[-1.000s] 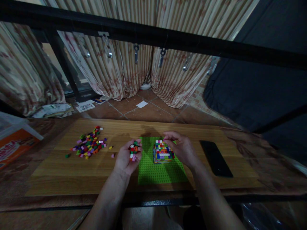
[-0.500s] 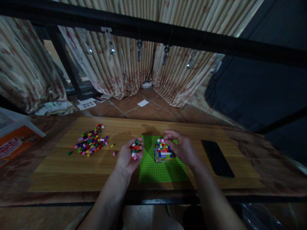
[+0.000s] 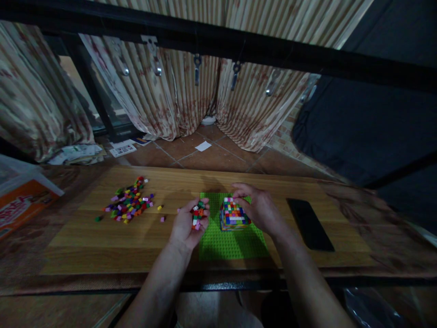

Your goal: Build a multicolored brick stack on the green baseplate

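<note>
A block-shaped stack of coloured toy bricks (image 3: 235, 219) stands on a green studded baseplate (image 3: 221, 248). My right hand (image 3: 261, 207) is at the stack's upper right, thumb and forefinger brought together at its top far edge; whatever is between the fingertips is too small to make out. Palm up, my left hand (image 3: 186, 225) cups several small loose bricks (image 3: 198, 214) in red, green, white and pink over the baseplate's left edge.
A pile of loose bricks (image 3: 129, 202) lies on the left of the wooden tabletop (image 3: 102, 250), with a few strays near it. To the right lies a black phone-like slab (image 3: 310, 225). A clear box with an orange label (image 3: 27, 198) stands at far left. A dark bar (image 3: 218, 41) with hooks crosses above.
My left hand with its loose bricks has shifted slightly right, nearer the stack. My right hand stays at the stack's top with little movement.
</note>
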The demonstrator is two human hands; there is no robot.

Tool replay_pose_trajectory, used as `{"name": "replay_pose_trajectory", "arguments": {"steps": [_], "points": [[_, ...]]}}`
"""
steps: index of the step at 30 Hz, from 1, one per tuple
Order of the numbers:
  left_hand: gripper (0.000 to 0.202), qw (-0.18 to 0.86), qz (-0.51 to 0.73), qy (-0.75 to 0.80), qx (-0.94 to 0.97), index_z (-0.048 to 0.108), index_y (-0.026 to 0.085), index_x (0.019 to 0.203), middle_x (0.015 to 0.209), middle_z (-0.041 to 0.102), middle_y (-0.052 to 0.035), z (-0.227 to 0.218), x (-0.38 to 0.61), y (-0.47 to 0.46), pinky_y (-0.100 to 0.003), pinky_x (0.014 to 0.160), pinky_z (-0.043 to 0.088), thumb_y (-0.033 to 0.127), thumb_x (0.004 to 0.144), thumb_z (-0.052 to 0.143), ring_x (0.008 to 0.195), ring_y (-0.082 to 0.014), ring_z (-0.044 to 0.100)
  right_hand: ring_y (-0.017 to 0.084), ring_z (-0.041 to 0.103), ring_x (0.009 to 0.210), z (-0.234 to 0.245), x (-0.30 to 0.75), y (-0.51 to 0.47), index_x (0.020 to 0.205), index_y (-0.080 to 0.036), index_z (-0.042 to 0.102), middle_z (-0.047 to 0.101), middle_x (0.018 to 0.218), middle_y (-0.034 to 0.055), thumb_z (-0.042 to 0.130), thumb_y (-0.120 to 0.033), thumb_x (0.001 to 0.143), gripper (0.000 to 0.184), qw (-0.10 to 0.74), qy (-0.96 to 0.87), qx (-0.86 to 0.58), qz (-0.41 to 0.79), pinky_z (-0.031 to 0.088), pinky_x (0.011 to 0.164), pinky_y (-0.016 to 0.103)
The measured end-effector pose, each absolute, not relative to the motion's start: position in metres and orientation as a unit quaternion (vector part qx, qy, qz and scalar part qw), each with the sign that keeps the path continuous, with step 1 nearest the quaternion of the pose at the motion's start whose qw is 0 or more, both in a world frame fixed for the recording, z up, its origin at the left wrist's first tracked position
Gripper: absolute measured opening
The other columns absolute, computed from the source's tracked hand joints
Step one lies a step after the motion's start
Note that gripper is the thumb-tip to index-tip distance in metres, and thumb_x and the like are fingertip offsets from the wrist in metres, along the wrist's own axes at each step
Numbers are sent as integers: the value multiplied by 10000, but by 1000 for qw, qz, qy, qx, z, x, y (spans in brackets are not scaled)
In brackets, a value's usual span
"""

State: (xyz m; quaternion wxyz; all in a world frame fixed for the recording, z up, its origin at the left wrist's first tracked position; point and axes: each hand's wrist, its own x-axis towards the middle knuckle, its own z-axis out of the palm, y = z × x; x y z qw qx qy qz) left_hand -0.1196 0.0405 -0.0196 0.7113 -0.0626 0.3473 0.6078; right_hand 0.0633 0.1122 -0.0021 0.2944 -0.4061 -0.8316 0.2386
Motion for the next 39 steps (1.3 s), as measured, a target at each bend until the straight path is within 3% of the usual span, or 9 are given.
{"name": "replay_pose_trajectory", "arguments": {"steps": [7, 12, 17, 27, 39], "points": [[227, 717, 603, 345, -60, 582, 78, 814, 654, 527, -32, -22, -118, 40, -92, 303, 305, 173, 918, 403, 446, -47, 475, 153, 685, 764, -4, 63, 114, 1087, -243, 660, 737, 822, -12, 607, -153, 804, 302, 311, -808, -413, 283, 514, 834, 320], [218, 718, 605, 341, -56, 577, 75, 824, 646, 519, -26, -21, -116, 40, -90, 298, 288, 165, 919, 403, 441, -46, 475, 165, 687, 805, -10, 69, 116, 1162, -240, 633, 738, 894, 15, 646, -222, 788, 374, 333, -772, -409, 355, 533, 794, 335], [250, 741, 592, 314, -40, 590, 68, 839, 657, 534, -36, -17, -114, 39, -91, 301, 297, 199, 932, 399, 452, -49, 483, 179, 649, 933, -2, 64, 106, 1058, -264, 683, 704, 1026, 35, 602, -248, 854, 220, 387, -800, -371, 270, 513, 848, 357], [220, 779, 555, 293, 1, 568, 107, 750, 601, 561, -20, -16, -108, 36, -105, 281, 279, 197, 913, 450, 414, -67, 507, 226, 555, 1058, 8, 31, 82, 1059, -201, 689, 633, 1134, 91, 514, -212, 921, 223, 274, -898, -300, 170, 466, 934, 424], [266, 800, 525, 291, 8, 556, 93, 706, 581, 547, -37, -18, -108, 34, -109, 277, 232, 225, 908, 442, 380, -61, 481, 218, 559, 1037, 2, 39, 88, 940, -208, 663, 640, 1113, 68, 509, -169, 914, 161, 258, -915, -262, 164, 479, 891, 405]]}}
